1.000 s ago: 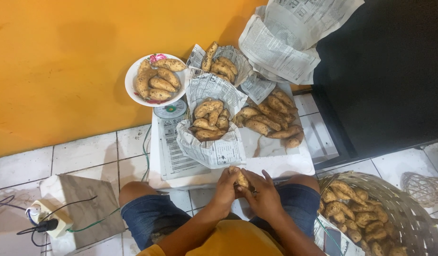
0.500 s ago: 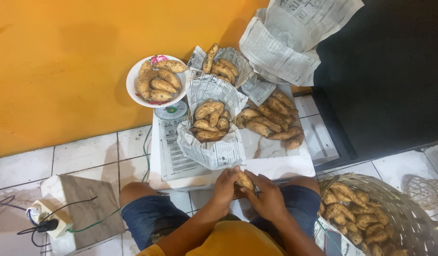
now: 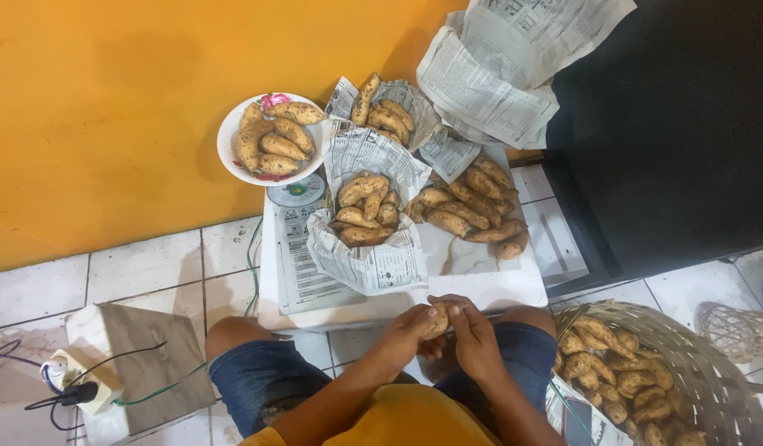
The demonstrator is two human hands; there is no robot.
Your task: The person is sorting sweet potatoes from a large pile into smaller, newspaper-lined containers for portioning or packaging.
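Observation:
Both my hands meet over my lap at the near edge of a low white table (image 3: 480,285). My left hand (image 3: 408,326) and my right hand (image 3: 472,334) together grip one brown spotted sweet potato (image 3: 436,320), fingers wrapped around it. Just beyond my hands lies a newspaper sheet (image 3: 373,256) holding several sweet potatoes (image 3: 363,206). To its right a loose pile of sweet potatoes (image 3: 472,206) rests on the table top.
A white plate (image 3: 232,149) of sweet potatoes stands at the table's far left, another newspaper bundle (image 3: 385,111) behind it. A woven basket (image 3: 712,372) with many potatoes is at my right knee. Crumpled newspapers (image 3: 497,74) sit at the back; a power strip (image 3: 71,384) lies left.
My hands have stayed together on the potato, shifting slightly toward my lap and turning it. Everything on the table is unmoved.

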